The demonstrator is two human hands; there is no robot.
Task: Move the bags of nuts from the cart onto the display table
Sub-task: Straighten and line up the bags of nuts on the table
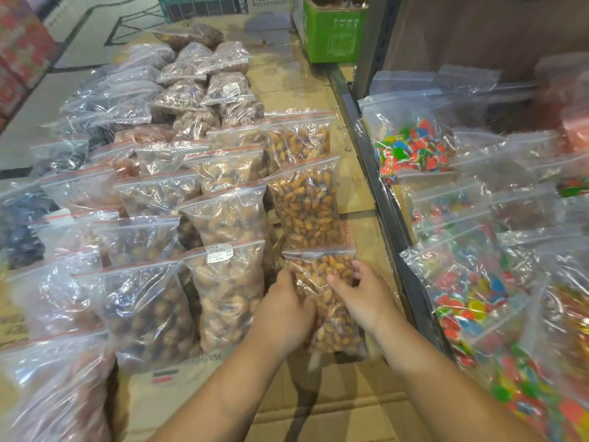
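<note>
Setting down | left hand (287,309) and right hand (361,298) grip bag of almonds (316,269) by its sides | bench (360,228) right edge, row's near end | lay flat, square with almond bag ahead (307,208).

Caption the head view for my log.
Left hand and right hand hold a bag of nuts beside other bags on cardboard.

Golden-brown nuts (322,301) (clear bag), multicoloured candies (411,151), green box (331,33).
</note>
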